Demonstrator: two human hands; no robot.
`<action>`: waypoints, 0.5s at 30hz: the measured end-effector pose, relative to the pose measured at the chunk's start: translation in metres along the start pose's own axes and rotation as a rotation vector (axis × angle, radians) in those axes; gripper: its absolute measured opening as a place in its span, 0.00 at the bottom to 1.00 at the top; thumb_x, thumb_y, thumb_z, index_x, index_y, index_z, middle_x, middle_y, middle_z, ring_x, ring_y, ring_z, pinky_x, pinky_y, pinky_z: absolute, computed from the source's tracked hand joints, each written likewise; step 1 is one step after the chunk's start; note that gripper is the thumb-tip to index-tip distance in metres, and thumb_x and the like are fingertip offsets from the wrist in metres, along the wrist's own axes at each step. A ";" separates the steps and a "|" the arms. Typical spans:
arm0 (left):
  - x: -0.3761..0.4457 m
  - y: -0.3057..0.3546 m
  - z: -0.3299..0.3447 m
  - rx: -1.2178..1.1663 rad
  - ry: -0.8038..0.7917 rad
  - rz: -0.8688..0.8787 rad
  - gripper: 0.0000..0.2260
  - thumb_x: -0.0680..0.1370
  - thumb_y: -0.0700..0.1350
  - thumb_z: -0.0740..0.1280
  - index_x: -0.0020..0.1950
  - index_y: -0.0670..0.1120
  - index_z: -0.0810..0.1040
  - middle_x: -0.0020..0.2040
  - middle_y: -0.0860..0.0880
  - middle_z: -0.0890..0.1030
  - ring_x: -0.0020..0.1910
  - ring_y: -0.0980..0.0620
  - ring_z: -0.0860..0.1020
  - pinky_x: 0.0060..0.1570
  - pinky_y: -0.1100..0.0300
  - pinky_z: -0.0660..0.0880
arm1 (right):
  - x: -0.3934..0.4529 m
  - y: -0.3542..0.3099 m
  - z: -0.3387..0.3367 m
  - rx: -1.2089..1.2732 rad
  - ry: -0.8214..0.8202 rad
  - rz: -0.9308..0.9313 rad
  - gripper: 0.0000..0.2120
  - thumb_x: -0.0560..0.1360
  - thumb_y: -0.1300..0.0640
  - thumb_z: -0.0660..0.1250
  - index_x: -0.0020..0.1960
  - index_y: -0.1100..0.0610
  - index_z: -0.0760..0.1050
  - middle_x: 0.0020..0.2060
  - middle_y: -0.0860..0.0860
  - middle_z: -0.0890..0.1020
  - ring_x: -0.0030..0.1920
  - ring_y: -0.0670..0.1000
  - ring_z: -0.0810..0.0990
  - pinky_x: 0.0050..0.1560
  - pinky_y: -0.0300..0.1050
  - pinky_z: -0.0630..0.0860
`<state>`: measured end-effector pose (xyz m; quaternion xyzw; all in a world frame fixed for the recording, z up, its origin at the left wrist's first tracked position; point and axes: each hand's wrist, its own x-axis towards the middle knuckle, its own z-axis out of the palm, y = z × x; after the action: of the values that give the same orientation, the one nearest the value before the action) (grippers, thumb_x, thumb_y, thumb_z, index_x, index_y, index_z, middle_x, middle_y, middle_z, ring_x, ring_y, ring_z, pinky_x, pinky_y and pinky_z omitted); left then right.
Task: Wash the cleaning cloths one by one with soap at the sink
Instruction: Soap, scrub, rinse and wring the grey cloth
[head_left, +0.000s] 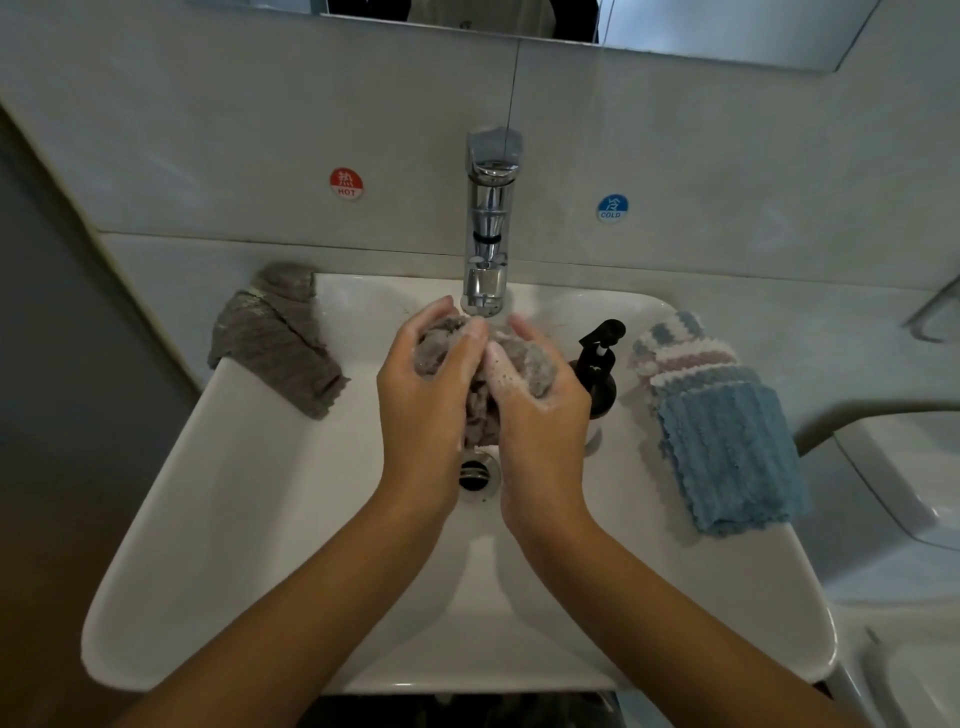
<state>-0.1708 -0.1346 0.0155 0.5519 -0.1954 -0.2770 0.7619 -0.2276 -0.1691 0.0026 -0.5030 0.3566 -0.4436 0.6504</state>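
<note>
I hold the grey cloth (478, 374) bunched above the drain (474, 474), under the tap (488, 249). Both hands grip it: left hand (426, 384) and right hand (535, 405), fingers curled, suds on the skin. Procedure: rub fold against fold, rotate the bundle, keep it inside the sink (218, 519). Unwashed cloths (727, 431) wait at right.

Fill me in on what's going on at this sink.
A person is scrubbing a grey cloth over the sink, just under the tap. The left hand and right hand both have it in their grip, with suds on the fingers. Another grey cloth lies draped over the rim on the left. A stack of blue and striped cloths sits on the right, beside a black soap pump.
</note>
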 end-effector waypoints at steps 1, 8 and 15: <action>0.002 0.001 0.000 -0.028 -0.006 -0.029 0.09 0.77 0.46 0.69 0.57 0.55 0.78 0.51 0.50 0.83 0.50 0.53 0.83 0.44 0.60 0.80 | 0.001 0.001 0.001 -0.007 -0.007 -0.004 0.13 0.77 0.58 0.69 0.61 0.52 0.79 0.52 0.52 0.85 0.52 0.50 0.84 0.55 0.54 0.81; -0.022 -0.009 0.011 0.047 0.062 -0.015 0.06 0.78 0.48 0.68 0.53 0.50 0.80 0.45 0.53 0.85 0.45 0.58 0.83 0.44 0.64 0.80 | 0.013 0.003 0.009 0.040 0.067 0.032 0.07 0.80 0.56 0.66 0.51 0.60 0.77 0.41 0.55 0.84 0.44 0.56 0.85 0.50 0.63 0.81; 0.001 -0.003 0.006 0.044 0.034 -0.038 0.07 0.81 0.45 0.64 0.56 0.49 0.81 0.45 0.53 0.85 0.44 0.58 0.84 0.39 0.68 0.77 | -0.005 0.007 0.014 0.001 -0.057 0.018 0.15 0.82 0.58 0.62 0.67 0.47 0.74 0.50 0.38 0.84 0.55 0.39 0.81 0.61 0.41 0.76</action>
<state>-0.1742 -0.1406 0.0143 0.5765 -0.1779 -0.2780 0.7475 -0.2156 -0.1588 -0.0008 -0.5117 0.3421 -0.4234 0.6647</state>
